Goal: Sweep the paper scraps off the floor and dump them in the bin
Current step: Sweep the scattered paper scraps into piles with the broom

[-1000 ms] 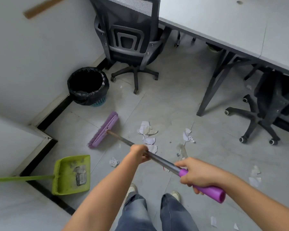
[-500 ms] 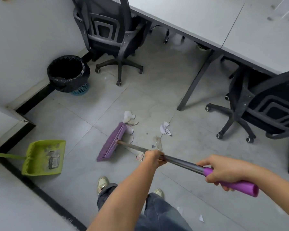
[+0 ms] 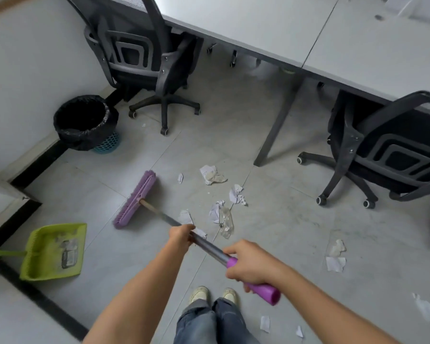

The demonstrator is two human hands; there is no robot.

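grey tiled floor [image 3: 271, 135], scattered paper scraps [image 3: 212, 175], desk [image 3: 258, 26]

Broom [image 3: 135, 199]: one. Dustpan [image 3: 52, 252]: one, with bits of litter in it too blurred to count. Bin [image 3: 85, 141]: one.

Scraps [image 3: 212, 174] on the floor [image 3: 233, 120]: about twelve white pieces. Seven lie in the middle cluster, two are out to the right, and three are near the bottom edge. The smallest flecks were left uncounted. There is also one clear crumpled piece [image 3: 226, 222] among them.

Chairs: two, left chair [image 3: 144, 58] and right chair [image 3: 387, 150].

Bench [image 3: 258, 26]: one run of two tops meeting at a seam, with one leg [image 3: 276, 125] in view.

Hands: two, left hand [image 3: 181, 235] and right hand [image 3: 248, 263].

Shoes: two, left shoe [image 3: 199, 294] and right shoe [image 3: 230, 294].
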